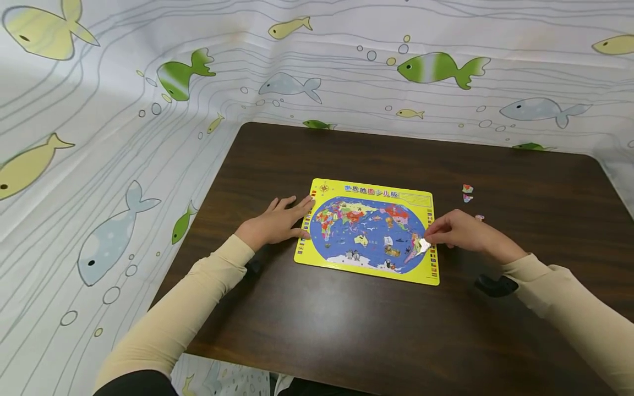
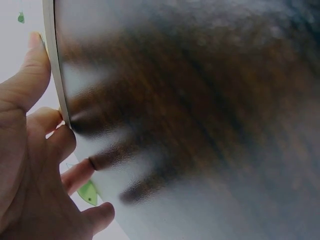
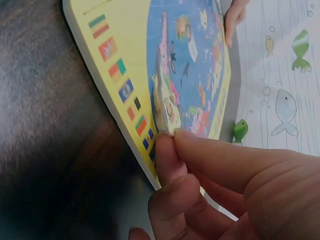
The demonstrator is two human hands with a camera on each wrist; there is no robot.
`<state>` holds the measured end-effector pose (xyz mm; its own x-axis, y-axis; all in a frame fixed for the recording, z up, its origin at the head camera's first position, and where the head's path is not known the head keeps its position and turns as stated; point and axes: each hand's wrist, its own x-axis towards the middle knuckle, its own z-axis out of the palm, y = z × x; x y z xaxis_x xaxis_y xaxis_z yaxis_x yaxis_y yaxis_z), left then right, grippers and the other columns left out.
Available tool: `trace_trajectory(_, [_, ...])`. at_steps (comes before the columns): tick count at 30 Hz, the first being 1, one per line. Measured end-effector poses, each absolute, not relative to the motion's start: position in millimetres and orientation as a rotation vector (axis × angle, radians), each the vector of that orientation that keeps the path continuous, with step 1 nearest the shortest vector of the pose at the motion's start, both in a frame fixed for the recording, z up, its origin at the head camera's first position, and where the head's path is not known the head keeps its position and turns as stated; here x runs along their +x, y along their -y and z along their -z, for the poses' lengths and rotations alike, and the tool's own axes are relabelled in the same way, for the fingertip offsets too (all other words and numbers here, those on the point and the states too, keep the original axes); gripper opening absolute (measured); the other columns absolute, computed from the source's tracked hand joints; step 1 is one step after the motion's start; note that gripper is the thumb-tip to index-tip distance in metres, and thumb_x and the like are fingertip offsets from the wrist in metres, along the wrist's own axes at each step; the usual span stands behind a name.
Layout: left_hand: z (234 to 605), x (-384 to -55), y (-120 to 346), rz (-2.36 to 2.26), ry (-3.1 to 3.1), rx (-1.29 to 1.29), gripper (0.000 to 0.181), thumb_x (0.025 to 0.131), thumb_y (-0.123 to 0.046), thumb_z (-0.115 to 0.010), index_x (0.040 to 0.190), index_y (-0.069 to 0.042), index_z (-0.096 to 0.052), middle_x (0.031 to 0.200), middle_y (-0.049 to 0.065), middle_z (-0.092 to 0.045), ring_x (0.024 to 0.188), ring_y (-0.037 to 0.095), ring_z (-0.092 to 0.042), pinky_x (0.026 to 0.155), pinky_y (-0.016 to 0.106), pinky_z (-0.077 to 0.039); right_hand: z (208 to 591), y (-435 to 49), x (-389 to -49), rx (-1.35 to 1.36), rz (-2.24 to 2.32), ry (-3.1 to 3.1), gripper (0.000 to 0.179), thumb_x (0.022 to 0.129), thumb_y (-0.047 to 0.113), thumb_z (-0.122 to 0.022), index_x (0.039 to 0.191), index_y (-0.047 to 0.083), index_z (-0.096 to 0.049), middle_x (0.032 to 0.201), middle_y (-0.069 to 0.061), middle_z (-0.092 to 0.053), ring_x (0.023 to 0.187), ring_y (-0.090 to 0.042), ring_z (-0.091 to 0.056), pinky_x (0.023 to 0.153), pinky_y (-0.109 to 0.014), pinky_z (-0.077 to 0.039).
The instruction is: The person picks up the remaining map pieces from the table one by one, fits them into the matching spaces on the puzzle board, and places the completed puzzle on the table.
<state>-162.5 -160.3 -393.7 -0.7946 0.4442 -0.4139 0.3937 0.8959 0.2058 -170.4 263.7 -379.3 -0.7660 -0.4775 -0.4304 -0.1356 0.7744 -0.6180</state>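
Dark table [image 1: 371, 157]; blue, yellow-rimmed map [image 1: 373, 234]

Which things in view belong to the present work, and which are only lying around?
Belonging to the work:
puzzle board, left hand at its edge
pale piece pinched by right hand
loose pieces, probably

Only around:
dark table
fish-print sheet

A small spot closed in by hanging printed material, more like a screened booth or a playful corner than a workshop; whether it stands in a home, a school or a studio cannot be told. White sheeting [image 1: 346, 55] with wavy lines, bubbles and green, yellow and grey-blue fish rises behind and to the left of a dark, wood-grained surface [image 1: 317, 330] with rounded corners. A bright children's world map board [image 1: 369, 231] with Chinese lettering suits that nursery look.
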Motion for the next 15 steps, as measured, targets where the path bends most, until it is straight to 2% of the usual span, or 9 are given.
trace_trajectory(6, [394.2,-162.2,161.0,-0.158,-2.611,0.610,0.090,0.087,-0.061,-0.052,0.155,-0.027,-0.003,0.162,-0.008,-0.001,0.150,0.032,-0.006,0.119,0.057,-0.004,380.7,-258.2,-169.6,-0.466,0.750,-2.417,0.025,0.088,0.024,-0.069,0.104,0.006,-0.073,0.089,-0.003,-0.072,0.067,-0.017,-0.055,0.059,-0.027,-0.051])
trace_trajectory(15, [394.3,-162.9,160.5,-0.145,-2.597,0.610,0.090,0.087,-0.062,-0.050,0.155,-0.028,-0.001,0.162,-0.009,0.001,0.150,0.032,-0.004,0.119,0.057,-0.003,382.0,-252.7,-168.6,-0.456,0.732,-2.430,0.023,0.086,0.026,-0.072,0.099,0.008,-0.071,0.081,-0.002,-0.070,0.065,-0.018,-0.058,0.059,-0.029,-0.052])
